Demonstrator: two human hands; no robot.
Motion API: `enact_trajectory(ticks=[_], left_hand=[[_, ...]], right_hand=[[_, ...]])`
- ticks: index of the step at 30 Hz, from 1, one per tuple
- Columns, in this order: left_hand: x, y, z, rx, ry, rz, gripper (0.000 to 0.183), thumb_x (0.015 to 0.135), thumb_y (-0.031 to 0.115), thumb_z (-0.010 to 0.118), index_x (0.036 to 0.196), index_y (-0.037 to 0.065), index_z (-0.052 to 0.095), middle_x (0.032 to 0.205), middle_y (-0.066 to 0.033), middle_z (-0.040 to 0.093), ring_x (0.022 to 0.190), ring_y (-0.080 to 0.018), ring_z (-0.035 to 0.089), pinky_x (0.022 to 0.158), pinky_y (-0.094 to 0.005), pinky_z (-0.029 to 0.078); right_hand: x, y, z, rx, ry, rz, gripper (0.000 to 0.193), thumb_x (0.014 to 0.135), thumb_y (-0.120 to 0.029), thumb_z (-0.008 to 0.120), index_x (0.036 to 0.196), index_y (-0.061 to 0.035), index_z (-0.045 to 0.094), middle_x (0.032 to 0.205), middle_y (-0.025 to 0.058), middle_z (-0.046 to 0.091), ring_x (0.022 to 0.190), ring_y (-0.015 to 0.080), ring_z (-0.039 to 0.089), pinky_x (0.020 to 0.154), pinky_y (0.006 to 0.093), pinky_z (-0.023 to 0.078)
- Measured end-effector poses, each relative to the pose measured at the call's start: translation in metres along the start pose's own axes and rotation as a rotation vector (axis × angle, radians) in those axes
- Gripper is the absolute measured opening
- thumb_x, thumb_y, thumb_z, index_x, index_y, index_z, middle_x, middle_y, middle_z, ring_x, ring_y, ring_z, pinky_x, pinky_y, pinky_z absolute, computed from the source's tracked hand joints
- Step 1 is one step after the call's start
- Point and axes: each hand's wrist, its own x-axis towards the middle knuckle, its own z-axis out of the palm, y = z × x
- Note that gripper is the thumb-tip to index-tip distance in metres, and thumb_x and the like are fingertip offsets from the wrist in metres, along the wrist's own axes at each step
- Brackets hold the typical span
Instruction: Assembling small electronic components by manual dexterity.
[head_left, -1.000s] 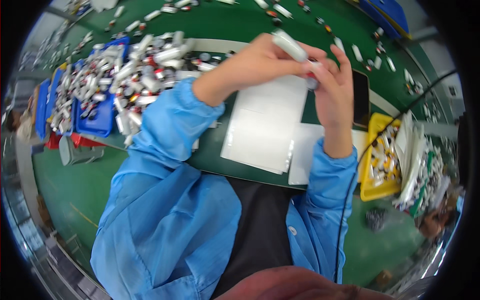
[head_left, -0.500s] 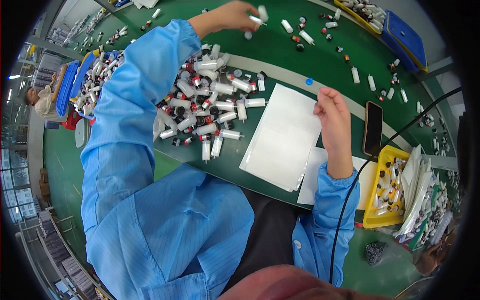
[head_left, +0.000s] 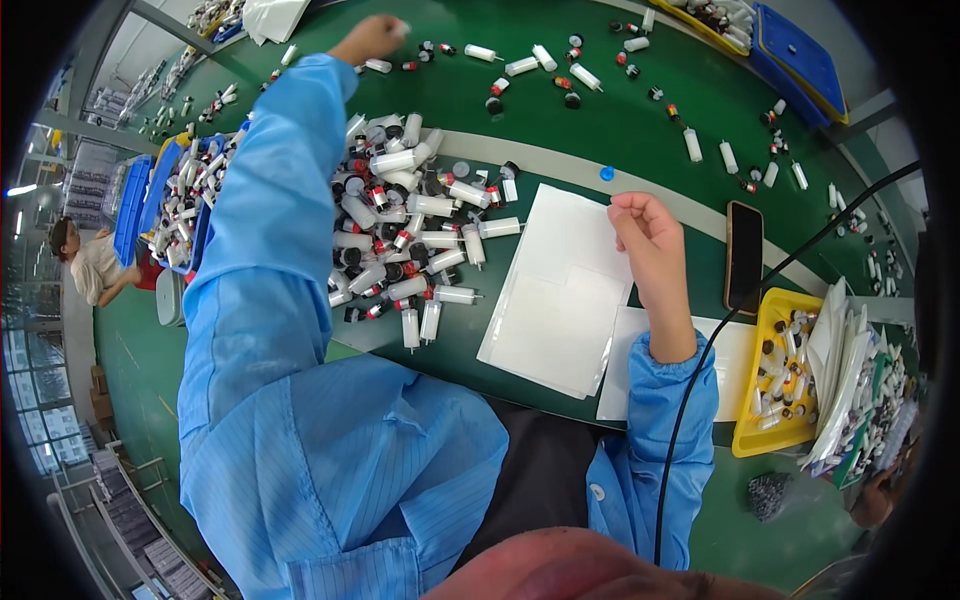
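Reaching to the upper left of the frame, the left hand (head_left: 368, 40) closes around a small white tube (head_left: 401, 28), fingers clamped on it above the green surface (head_left: 640, 120). Left of centre: a heap of white tubes (head_left: 405, 235) with dark caps, beside a blue bin (head_left: 135, 200). Centre: a stack of clear plastic sleeves (head_left: 555, 300). The right hand (head_left: 648, 230) rests on the stack's right edge, fingers curled together, holding nothing visible. Further right: a dark phone (head_left: 743, 255), then a yellow tray (head_left: 780, 380) at the lower right.
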Motion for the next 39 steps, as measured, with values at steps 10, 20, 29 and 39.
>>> enact_trajectory(ticks=[10, 20, 29, 39], left_hand=[[-0.085, 0.248, -0.127, -1.344, 0.395, -0.174, 0.036, 0.103, 0.045, 0.052, 0.111, 0.01, 0.055, 0.07, 0.0003, 0.048, 0.056, -0.0125, 0.047, 0.053, -0.0269, 0.042], [-0.044, 0.144, -0.065, -0.255, -0.375, -0.224, 0.036, 0.095, 0.036, 0.058, 0.108, 0.003, 0.062, 0.089, -0.0079, 0.064, 0.07, -0.0157, 0.059, 0.063, -0.0295, 0.047], [-0.019, 0.052, 0.001, 0.185, -0.253, 0.181, 0.034, 0.076, 0.014, 0.068, 0.109, 0.005, 0.066, 0.103, -0.023, 0.069, 0.096, -0.0429, 0.065, 0.085, -0.0483, 0.051], [0.015, 0.109, 0.017, 0.072, -0.362, 0.185, 0.046, 0.08, 0.022, 0.068, 0.122, 0.004, 0.062, 0.109, -0.0215, 0.069, 0.1, -0.0393, 0.066, 0.089, -0.0424, 0.052]], right_hand=[[-0.051, -0.025, 0.024, -1.064, -0.311, -0.237, 0.023, 0.083, -0.009, 0.069, 0.104, -0.0012, 0.066, 0.1, 0.0177, 0.059, 0.09, 0.0376, 0.066, 0.08, 0.0443, 0.056], [-0.054, -0.021, 0.024, -1.074, -0.283, -0.273, 0.012, 0.083, -0.004, 0.066, 0.093, 0.002, 0.064, 0.098, 0.0184, 0.059, 0.088, 0.037, 0.066, 0.08, 0.0439, 0.055], [-0.048, -0.017, 0.018, -1.013, -0.318, -0.277, 0.023, 0.08, -0.004, 0.065, 0.098, 0.0059, 0.055, 0.099, 0.0234, 0.055, 0.083, 0.0378, 0.065, 0.076, 0.0435, 0.055], [-0.05, -0.014, 0.009, -0.954, -0.326, -0.353, 0.015, 0.081, 0.0, 0.064, 0.094, 0.0038, 0.057, 0.098, 0.02, 0.057, 0.083, 0.0374, 0.065, 0.075, 0.0434, 0.055]])
